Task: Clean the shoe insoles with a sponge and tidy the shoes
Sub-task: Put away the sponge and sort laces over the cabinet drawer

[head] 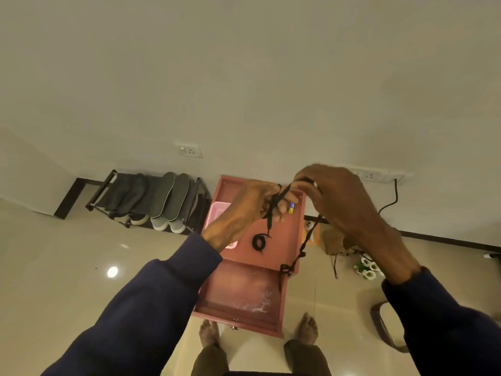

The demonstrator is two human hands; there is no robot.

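Head view looks down on both hands above the cabinet (pixel 287 232). The left hand (pixel 249 204) has its fingers curled round one end of a black lace (pixel 284 268). The right hand (pixel 336 202) pinches the same lace higher up, and the rest hangs down to a tangle over the open drawer (pixel 238 291). A second lace lies as a coil (pixel 259 242) on the cabinet top. The insoles (pixel 169 196) lie on top of the rack (pixel 101 191) left of the cabinet, with the shoes (pixel 166 223) on the shelf below.

My worry is the tangle: if I pull the hands apart, I think it tightens into a real knot. The loose tail could also snag on the cabinet edge or drop into the drawer. A small blue-and-yellow thing (pixel 291 208) sits right by the left fingertips, and I could knock it.

I see no sponge anywhere. The left wrist covers part of the pink tray (pixel 217 210). How the lace winds round the left fingers I cannot make out, and the back of the right hand hides its fingertips.
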